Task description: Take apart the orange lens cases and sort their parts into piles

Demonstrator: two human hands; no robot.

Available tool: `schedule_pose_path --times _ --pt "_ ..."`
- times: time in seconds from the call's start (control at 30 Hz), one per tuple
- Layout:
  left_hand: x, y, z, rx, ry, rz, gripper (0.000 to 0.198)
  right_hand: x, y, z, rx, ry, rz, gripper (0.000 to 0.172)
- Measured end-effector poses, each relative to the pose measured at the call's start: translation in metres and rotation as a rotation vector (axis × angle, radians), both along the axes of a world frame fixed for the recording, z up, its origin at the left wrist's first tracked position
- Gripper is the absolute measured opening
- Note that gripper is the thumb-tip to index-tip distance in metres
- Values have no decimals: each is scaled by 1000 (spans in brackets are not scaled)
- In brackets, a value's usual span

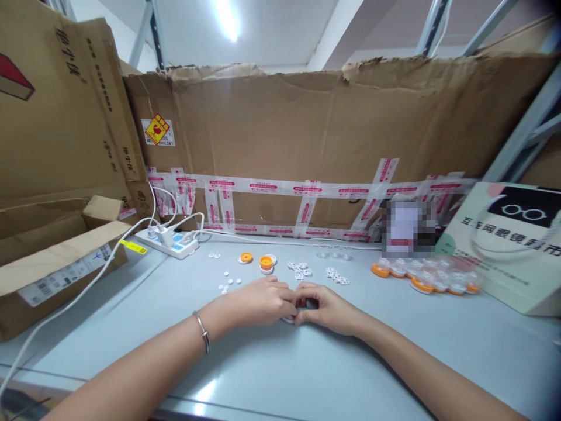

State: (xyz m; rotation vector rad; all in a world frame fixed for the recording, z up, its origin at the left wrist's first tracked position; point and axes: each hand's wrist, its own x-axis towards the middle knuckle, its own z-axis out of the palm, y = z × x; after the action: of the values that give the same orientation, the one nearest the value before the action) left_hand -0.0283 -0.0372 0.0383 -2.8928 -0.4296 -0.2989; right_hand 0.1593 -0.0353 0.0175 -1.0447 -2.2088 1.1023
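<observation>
From where I stand, both hands meet low over the table (350,362), about a white round piece (288,320) that shows only as a pale sliver beneath the fingers. The left hand (267,301) bends over it from above; the right hand (328,307) curls in from the side, thumb and forefinger making a loop. Whether either one truly grips the piece I cannot tell — the knuckles cover it.

The piece could skid if pressed off-centre, since the tabletop looks smooth. A careless left wrist might scatter the small white discs (231,282) just beside it, and a forward push could knock the orange-and-white stack (266,264) or the white patterned bits (300,271).

Hard to make out: the clear cups (333,254) nearly vanish against the grey, something by the paper bag (508,251) is blurred out, and both forearms run out of view.
</observation>
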Motion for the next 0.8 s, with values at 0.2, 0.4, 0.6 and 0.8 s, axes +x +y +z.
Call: schedule_pose_path --times 0.2,0.4,0.6,0.8 --pt "2 1 -3 -59 -29 38 12 0 -3 2 50 -42 22 6" --pt "5 -3 4 -185 -45 105 10 -1 -3 3 77 -63 30 4" --pt "5 -4 9 -379 -69 190 7 1 -2 1 89 -57 46 8" --pt "2 2 1 -725 -193 266 6 2 -1 0 122 -85 64 18"
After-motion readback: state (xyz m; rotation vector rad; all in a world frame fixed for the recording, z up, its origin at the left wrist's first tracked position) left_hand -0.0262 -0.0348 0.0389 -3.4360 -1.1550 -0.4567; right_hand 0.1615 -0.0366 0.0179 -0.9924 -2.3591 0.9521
